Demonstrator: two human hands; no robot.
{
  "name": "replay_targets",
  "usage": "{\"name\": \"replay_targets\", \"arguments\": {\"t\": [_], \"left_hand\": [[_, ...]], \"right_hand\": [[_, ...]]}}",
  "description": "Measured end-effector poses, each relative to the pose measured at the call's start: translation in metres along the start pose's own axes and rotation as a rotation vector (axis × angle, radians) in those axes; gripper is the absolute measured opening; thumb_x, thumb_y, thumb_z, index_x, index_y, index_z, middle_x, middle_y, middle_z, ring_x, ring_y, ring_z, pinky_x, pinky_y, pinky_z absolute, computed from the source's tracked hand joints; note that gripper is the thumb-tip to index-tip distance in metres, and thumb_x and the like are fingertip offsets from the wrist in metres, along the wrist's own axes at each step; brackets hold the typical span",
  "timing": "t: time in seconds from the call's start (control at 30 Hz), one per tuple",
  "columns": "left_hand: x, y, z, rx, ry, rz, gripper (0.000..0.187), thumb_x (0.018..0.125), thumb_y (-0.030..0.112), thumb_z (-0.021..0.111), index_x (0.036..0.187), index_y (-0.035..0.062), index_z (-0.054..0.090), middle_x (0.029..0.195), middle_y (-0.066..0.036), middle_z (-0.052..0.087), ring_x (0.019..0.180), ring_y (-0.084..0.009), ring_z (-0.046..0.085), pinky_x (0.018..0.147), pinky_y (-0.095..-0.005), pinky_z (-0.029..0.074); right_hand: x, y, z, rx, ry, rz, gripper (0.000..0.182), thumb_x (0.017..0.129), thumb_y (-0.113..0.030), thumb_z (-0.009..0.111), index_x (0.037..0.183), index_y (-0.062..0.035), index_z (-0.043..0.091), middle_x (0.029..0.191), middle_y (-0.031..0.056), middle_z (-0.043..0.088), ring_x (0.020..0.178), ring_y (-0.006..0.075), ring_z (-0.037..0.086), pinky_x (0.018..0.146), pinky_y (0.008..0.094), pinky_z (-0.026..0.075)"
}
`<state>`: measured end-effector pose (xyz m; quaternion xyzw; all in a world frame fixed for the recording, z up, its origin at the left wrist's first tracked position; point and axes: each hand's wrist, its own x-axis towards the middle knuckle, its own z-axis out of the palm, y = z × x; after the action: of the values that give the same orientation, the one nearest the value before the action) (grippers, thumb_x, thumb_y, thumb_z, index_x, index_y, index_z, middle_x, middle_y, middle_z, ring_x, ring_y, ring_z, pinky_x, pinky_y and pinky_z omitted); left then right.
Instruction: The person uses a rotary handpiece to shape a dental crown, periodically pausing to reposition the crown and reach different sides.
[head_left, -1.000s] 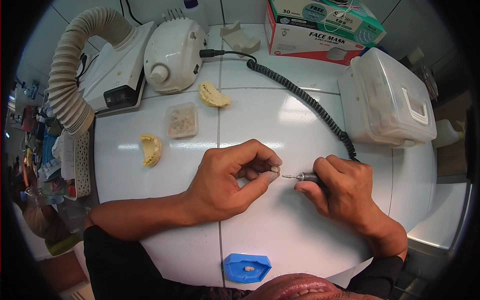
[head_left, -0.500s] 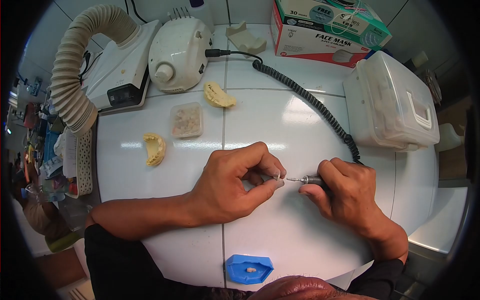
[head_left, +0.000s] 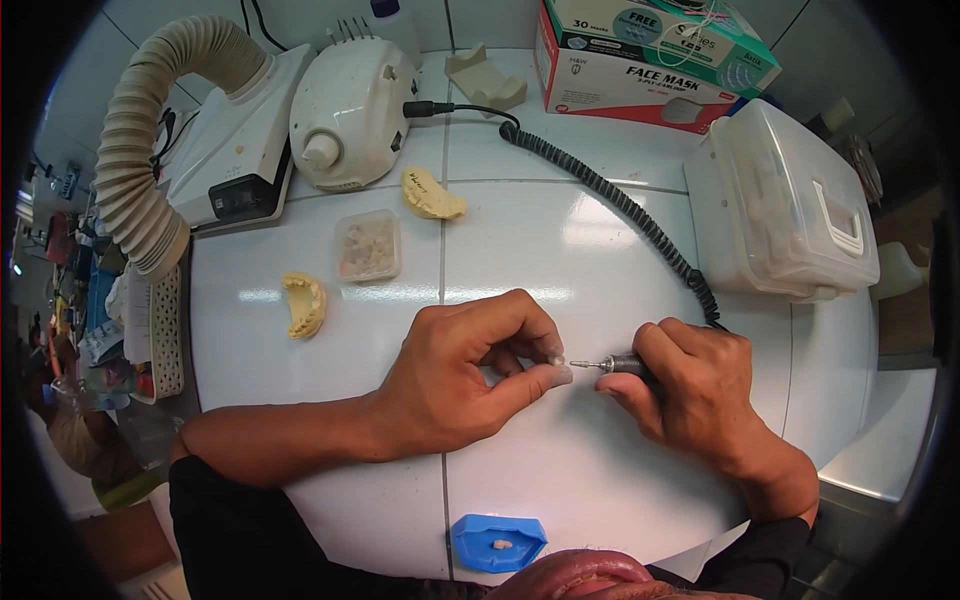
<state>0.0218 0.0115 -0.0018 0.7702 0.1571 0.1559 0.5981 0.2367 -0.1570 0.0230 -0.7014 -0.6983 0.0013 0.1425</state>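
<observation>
Between the thumb and fingertips of my left hand [head_left: 465, 372] is pinched a small whitish tooth-like piece [head_left: 559, 361]. My right hand [head_left: 700, 385] is wrapped round a rotary handpiece [head_left: 630, 365], its thumb lying along the near side. The handpiece's thin metal bur [head_left: 587, 364] points left, its tip right by the pinched piece. Pale dust coats the left fingertips. Below the hands, a blue tray [head_left: 468, 550] has another small tooth-like piece [head_left: 501, 545] in it.
Two yellow dental casts [head_left: 304, 306] [head_left: 433, 196] and a clear box of tooth-like pieces [head_left: 368, 246] lie beyond my left hand. A coiled cord [head_left: 610, 197] runs to a white control unit [head_left: 348, 120]. A ribbed hose [head_left: 135, 130], mask boxes [head_left: 640, 95] and a plastic case [head_left: 735, 220] stand around.
The left fingertips have shifted slightly and the pinched piece is turned, showing more of itself. The bur tip is a little nearer to it. The view has moved slightly.
</observation>
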Motion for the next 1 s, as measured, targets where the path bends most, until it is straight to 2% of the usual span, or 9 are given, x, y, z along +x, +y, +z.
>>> {"name": "replay_targets", "arguments": {"t": [1.0], "left_hand": [[0.0012,0.0008,-0.0002,0.053,0.001,0.032,0.021,0.092,0.003,0.088,0.11,0.0001,0.077,0.1,-0.009,0.078,0.087,-0.0142,0.075,0.071,-0.0266,0.06]], "right_hand": [[0.0001,0.0001,-0.0002,-0.005,-0.006,-0.004,0.055,0.095,-0.055,0.085,0.077,-0.0101,0.058,0.063,0.004,0.052,0.046,0.0238,0.054,0.045,0.038,0.043]]}}
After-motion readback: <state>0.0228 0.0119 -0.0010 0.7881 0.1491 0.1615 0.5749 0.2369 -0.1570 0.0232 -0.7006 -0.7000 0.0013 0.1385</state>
